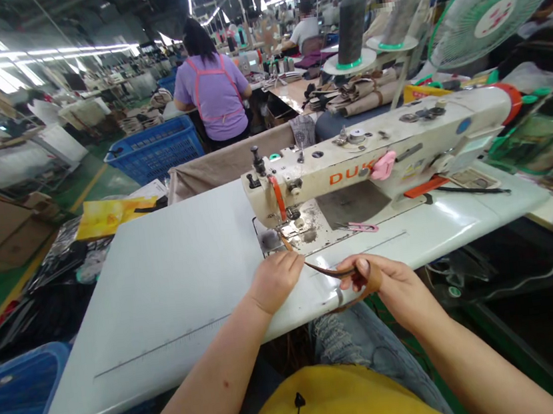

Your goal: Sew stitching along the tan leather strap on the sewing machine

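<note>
At the white table (177, 266), both curled hands (276, 279) (394, 281) grip a strap (329, 272).

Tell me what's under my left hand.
Your left hand covers part of a narrow brown strap, which shows on both sides, toward the sewing machine and toward your right hand. The strap's covered stretch and whatever lies directly beneath it cannot be seen.
</note>
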### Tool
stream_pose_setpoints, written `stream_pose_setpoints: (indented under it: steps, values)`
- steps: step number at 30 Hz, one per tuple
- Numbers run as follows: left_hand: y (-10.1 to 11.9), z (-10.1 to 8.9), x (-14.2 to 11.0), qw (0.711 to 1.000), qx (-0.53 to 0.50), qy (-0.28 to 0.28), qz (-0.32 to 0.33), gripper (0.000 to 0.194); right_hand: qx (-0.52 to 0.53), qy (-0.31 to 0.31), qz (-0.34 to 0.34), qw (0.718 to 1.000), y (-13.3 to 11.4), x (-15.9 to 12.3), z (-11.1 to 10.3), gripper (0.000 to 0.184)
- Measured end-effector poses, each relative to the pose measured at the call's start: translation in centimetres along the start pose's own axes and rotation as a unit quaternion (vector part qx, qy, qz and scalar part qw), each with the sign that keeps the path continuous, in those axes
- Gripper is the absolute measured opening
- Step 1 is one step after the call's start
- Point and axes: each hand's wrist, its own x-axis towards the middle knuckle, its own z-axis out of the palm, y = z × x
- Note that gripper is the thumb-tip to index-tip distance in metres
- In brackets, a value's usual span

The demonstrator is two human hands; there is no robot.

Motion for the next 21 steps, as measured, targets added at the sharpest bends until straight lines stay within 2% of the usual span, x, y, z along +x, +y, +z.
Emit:
stream_pose_setpoints:
  steps: [6, 11, 15, 21]
  values:
    - [0.1, -0.2, 0.0, 1.0, 0.013, 0.026, 0.001, 0.019, -0.04, -0.014, -0.008, 0.999, 0.1, -0.3, 0.2, 0.046]
    - [-0.1, -0.3, 0.1, 0.999, -0.002, 0.039, -0.014, 0.024, -0.068, -0.062, -0.064, 0.994, 0.8, 0.1, -0.2, 0.045]
    - [-0.3, -0.2, 0.0, 0.998, 0.005, 0.053, -0.036, 0.026, -0.094, -0.09, -0.093, 0.987, 0.7, 0.0, -0.2, 0.035]
    - [-0.7, 0.7, -0.3, 0.996, 0.013, 0.06, -0.064, 0.026, -0.12, -0.11, -0.132, 0.978, 1.0, 0.3, 0.1, 0.028]
